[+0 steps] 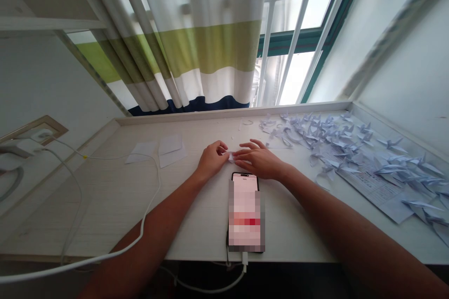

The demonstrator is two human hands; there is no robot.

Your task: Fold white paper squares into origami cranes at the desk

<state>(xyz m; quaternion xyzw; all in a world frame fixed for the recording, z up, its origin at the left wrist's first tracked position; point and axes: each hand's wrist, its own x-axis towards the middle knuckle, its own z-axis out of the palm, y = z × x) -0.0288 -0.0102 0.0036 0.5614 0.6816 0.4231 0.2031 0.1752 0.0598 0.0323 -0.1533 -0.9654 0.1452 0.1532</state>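
Both hands rest on a pale desk (115,196) just beyond a phone (245,212). My left hand (211,159) is curled, its fingertips pinching one end of a small white folded paper (232,155). My right hand (260,159) lies over the other end of the same paper, fingers pressed down flat on it. Most of the paper is hidden between the two hands.
Several folded pale-lilac paper cranes (354,142) cover the desk's right side, some on a printed sheet (379,189). Two loose white paper squares (171,149) lie at left. A white cable (147,215) crosses the desk; another plugs into the phone. Striped curtains (196,46) and a window stand behind.
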